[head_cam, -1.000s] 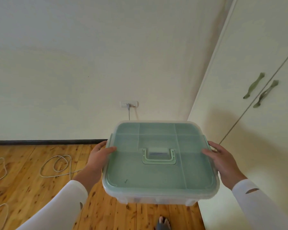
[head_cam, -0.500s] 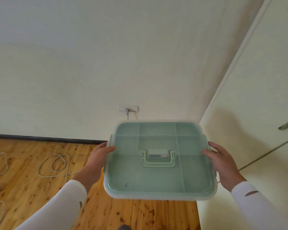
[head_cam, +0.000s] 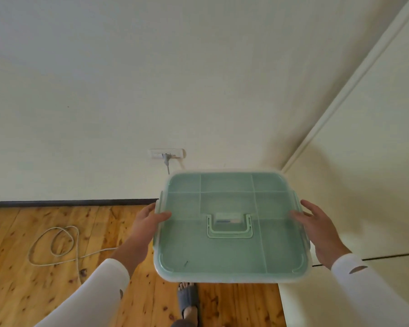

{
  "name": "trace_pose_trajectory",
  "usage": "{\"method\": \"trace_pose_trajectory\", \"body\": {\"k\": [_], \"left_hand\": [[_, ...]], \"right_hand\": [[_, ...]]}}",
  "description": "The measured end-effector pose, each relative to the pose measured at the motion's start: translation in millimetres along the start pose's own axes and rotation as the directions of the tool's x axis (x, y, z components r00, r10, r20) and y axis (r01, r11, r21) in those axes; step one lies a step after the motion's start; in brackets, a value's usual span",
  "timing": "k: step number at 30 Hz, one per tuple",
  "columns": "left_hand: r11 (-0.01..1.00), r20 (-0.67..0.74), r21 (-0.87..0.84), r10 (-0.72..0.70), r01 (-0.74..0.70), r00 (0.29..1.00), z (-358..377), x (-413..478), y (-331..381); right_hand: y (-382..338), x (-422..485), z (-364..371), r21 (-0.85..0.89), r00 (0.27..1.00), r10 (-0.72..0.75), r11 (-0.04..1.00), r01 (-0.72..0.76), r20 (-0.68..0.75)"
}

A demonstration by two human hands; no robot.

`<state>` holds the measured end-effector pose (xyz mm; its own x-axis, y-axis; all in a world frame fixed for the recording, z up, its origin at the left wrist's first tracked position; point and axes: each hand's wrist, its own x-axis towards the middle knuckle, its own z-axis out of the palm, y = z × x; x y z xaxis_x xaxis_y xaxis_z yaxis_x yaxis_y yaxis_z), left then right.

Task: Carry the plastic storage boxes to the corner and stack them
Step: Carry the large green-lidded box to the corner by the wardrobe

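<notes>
I carry one clear plastic storage box with a green lid (head_cam: 229, 246) in front of me, held level above the floor. A pale green fold-down handle (head_cam: 229, 226) lies flat on the lid's middle. My left hand (head_cam: 147, 223) grips the box's left edge with its thumb on the lid. My right hand (head_cam: 316, 230) grips the right edge, thumb on top too. The fingers under the box are hidden. The corner between the wall and the wardrobe lies just behind the box.
A cream wardrobe (head_cam: 364, 161) fills the right side. A wall socket (head_cam: 167, 154) with a plugged cable sits above the box's far edge. A looped white cable (head_cam: 57, 244) lies on the wooden floor at left. My slippered foot (head_cam: 188, 300) shows below the box.
I have stepped closer to the corner; the socket and wall look nearer, the wardrobe handles left the view, and my foot is visible again. Both hands keep the same hold.
</notes>
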<state>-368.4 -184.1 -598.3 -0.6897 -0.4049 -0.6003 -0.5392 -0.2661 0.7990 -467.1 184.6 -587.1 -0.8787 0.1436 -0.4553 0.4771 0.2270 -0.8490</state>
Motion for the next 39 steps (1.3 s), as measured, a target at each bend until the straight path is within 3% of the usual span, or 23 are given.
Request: {"method": "trace_pose_trajectory", "body": {"k": [6, 13, 24, 29, 39], "left_hand": [[0.998, 0.005, 0.033, -0.061, 0.061, 0.998, 7, 55, -2], [0.990, -0.062, 0.038, -0.137, 0.139, 0.989, 31, 106, -38], [0.987, -0.182, 0.005, -0.159, 0.162, 0.970, 80, 223, -128], [0.985, -0.180, 0.033, -0.159, 0.167, 0.971, 93, 277, -175], [0.973, -0.144, 0.115, -0.183, 0.201, 0.972, 104, 358, -251]], "right_hand": [[14, 46, 24, -0.050, 0.998, 0.047, 0.998, -0.049, -0.028], [44, 107, 39, -0.031, 0.993, 0.112, 0.993, -0.111, 0.038], [146, 227, 66, -0.054, 0.987, 0.126, 0.991, -0.121, 0.098], [201, 278, 85, -0.142, 0.983, 0.134, 0.983, -0.115, 0.126], [285, 350, 121, -0.154, 0.979, 0.152, 0.979, -0.131, 0.139]]}}
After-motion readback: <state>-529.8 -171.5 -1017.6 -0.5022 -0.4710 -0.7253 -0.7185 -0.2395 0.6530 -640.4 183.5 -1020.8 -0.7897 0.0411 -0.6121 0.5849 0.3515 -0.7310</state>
